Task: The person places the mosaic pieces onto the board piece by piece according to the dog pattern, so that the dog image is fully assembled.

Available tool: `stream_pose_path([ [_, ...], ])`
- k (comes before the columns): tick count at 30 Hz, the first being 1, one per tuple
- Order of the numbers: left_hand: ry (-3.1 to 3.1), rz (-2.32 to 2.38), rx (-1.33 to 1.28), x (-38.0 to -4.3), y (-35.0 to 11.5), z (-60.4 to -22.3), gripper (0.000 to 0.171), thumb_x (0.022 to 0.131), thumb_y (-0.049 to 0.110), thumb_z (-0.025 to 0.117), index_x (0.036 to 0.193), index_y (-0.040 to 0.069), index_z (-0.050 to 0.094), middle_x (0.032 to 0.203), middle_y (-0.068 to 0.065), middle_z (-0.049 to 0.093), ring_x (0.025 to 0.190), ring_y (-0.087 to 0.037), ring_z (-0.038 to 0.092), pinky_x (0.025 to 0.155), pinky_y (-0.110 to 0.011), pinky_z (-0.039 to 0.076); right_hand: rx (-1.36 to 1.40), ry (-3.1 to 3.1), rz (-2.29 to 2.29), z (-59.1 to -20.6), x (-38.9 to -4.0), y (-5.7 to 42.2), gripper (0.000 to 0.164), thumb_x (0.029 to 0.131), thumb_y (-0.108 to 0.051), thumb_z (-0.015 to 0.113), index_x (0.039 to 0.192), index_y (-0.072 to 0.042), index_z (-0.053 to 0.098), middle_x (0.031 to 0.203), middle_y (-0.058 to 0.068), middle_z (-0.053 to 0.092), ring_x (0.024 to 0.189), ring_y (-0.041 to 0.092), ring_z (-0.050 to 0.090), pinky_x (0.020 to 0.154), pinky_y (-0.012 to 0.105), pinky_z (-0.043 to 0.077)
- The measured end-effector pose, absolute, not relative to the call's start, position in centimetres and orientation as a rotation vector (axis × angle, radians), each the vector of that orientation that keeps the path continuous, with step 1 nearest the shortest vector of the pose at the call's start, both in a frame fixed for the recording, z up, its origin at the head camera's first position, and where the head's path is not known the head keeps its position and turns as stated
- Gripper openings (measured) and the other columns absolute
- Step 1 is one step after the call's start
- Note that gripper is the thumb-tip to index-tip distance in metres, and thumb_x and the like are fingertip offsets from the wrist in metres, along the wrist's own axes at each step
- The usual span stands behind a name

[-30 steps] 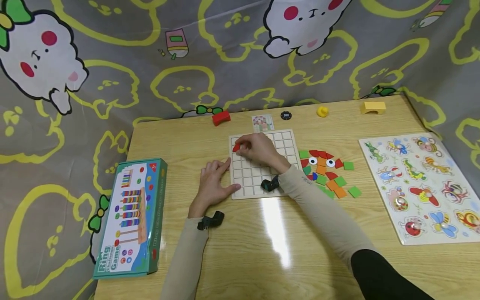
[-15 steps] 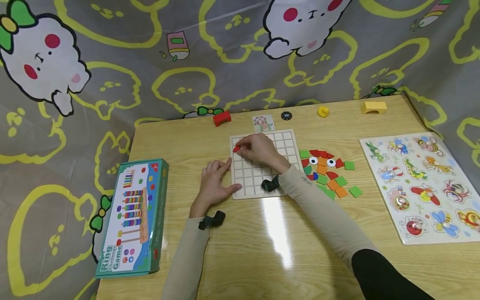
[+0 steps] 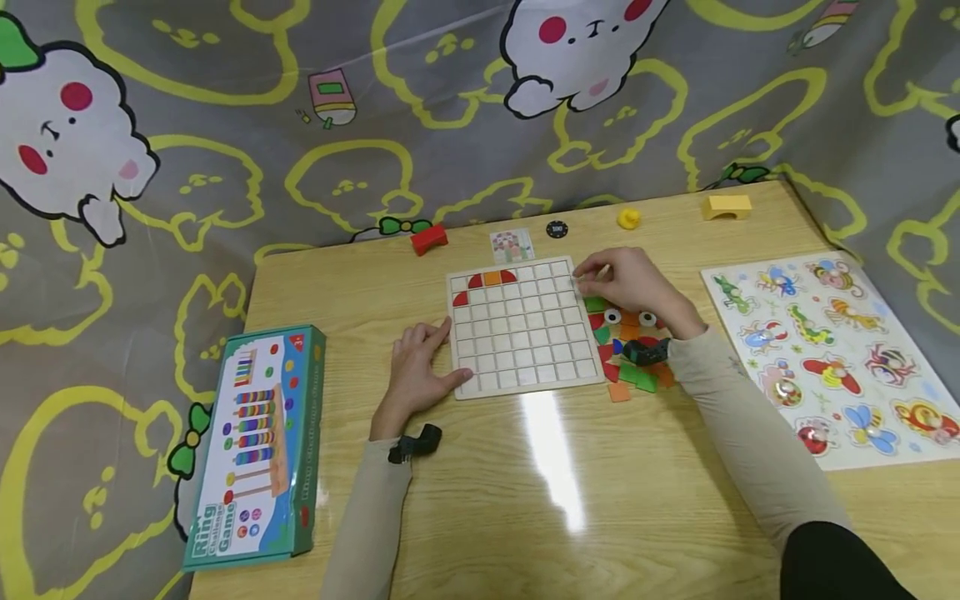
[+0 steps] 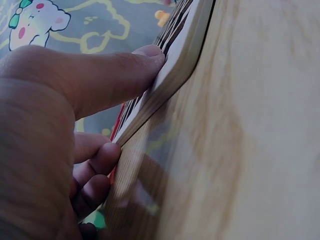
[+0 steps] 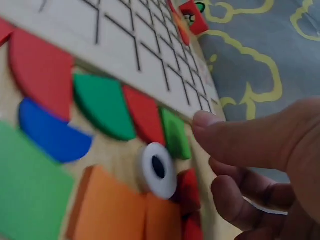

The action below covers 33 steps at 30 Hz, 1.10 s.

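Note:
A pale wooden grid board (image 3: 525, 333) lies mid-table. Near its top left are a red quarter-round piece (image 3: 461, 298) and, one row up, an orange square (image 3: 492, 278) between two red quarter-rounds. My left hand (image 3: 416, 375) steadies the board's left side, its thumb (image 4: 142, 67) resting on top and fingertips at the edge. Off the board's upper right edge is my right hand (image 3: 633, 282), thumb and fingers apart with nothing between them. Beneath and beside it lie loose pieces: a green square (image 5: 175, 132), red and green quarter-rounds, orange squares, a blue piece (image 5: 55, 130) and round eye pieces (image 5: 159, 170).
Behind the board sit a picture card (image 3: 512, 245), red block (image 3: 429, 240), black chip (image 3: 557, 229), yellow duck (image 3: 629, 218) and yellow arch block (image 3: 727, 207). An insect puzzle board (image 3: 813, 354) lies right; a Ring Challenge Game box (image 3: 255, 450) lies left.
My right hand has let go of the red quarter-round at the board's left and moved right to the loose pieces. My left hand stays at the board's edge. The head view has shifted slightly.

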<state>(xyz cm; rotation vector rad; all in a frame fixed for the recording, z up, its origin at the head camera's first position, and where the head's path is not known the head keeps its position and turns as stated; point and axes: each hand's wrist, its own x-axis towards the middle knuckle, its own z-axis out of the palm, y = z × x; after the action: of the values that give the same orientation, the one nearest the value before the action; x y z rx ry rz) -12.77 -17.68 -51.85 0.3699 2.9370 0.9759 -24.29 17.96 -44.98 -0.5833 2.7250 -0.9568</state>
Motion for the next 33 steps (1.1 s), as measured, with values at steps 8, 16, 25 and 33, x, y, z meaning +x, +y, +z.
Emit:
stream_pose_path([
  [8, 2.946, 0.995, 0.371, -12.5, -18.7, -52.1, 0.092, 0.078, 0.055, 0.076, 0.153, 0.016, 0.039, 0.120, -0.003, 0.049, 0.108, -0.022, 0.039, 0.085, -0.038, 0.025, -0.557, 2.638, -0.745, -45.9, -23.6, 19.8, 0.022, 0.088, -0.019, 0.076, 0.106, -0.009, 0.072, 0.100, 0.008, 0.070, 0.075, 0.020, 0.057, 0.069, 0.035, 0.045],
  [16, 2.937, 1.008, 0.379, -12.5, -18.4, -52.0, 0.091, 0.077, 0.052, 0.078, 0.152, 0.015, 0.040, 0.120, -0.003, 0.050, 0.106, -0.022, 0.040, 0.085, -0.037, 0.025, -0.536, 2.640, -0.928, -45.7, -23.6, 19.2, 0.020, 0.094, -0.011, 0.065, 0.114, -0.008, 0.062, 0.090, 0.011, 0.064, 0.075, 0.023, 0.056, 0.068, 0.037, 0.044],
  [25, 2.943, 0.988, 0.378, -12.6, -18.4, -52.0, 0.091, 0.077, 0.052, 0.077, 0.152, 0.015, 0.040, 0.122, -0.004, 0.050, 0.108, -0.023, 0.040, 0.086, -0.038, 0.026, -0.593, 2.543, -1.411, -46.8, -23.9, 11.0, 0.033, 0.086, -0.020, 0.078, 0.116, -0.010, 0.068, 0.091, 0.008, 0.071, 0.078, 0.020, 0.066, 0.066, 0.031, 0.048],
  [33, 2.928, 0.993, 0.383, -12.9, -18.0, -51.8, 0.091, 0.078, 0.055, 0.076, 0.153, 0.017, 0.039, 0.120, -0.002, 0.049, 0.103, -0.021, 0.039, 0.084, -0.036, 0.026, -0.761, 2.611, -1.237, -49.1, -23.8, 3.9, 0.034, 0.078, -0.029, 0.085, 0.106, -0.014, 0.072, 0.083, -0.004, 0.068, 0.072, 0.011, 0.063, 0.070, 0.032, 0.049],
])
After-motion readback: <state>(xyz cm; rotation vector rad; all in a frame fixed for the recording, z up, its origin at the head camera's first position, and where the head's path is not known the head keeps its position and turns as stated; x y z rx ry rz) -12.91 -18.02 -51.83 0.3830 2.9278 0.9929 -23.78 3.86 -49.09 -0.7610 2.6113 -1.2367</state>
